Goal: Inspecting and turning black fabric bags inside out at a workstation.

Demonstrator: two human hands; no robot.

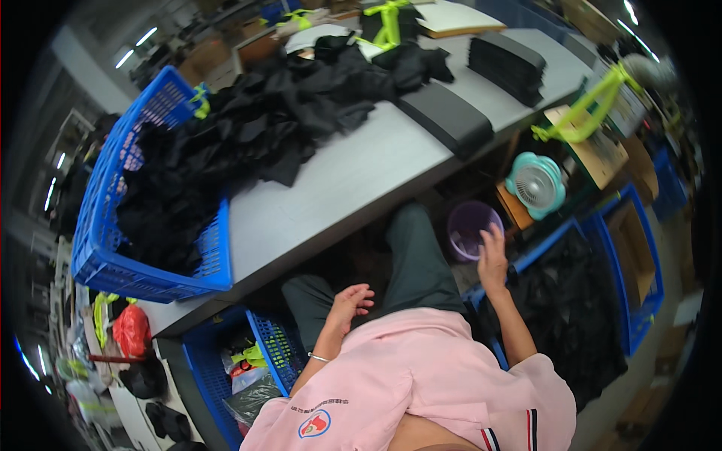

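Observation:
My left hand (350, 307) hovers over my lap, its fingers loosely bent and apart, with nothing in it. My right hand (492, 261) is raised at my right side with fingers spread and holds nothing. It overlaps the edge of a purple bin (465, 218) under the table; whether it touches the bin I cannot tell. In front of me a heap of black fabric pieces (286, 113) lies along the grey table (301, 203) and spills into a tipped blue plastic basket (154, 282). Two stacks of black pieces, a nearer one (445, 116) and a farther one (508, 64), lie at the right.
A teal fan (535, 184) stands right of the purple bin. Black material (564, 308) fills a container at my right, beside a blue crate (654, 301). Another blue crate (199, 353) with bags sits at my left, near a red plastic bag (131, 331).

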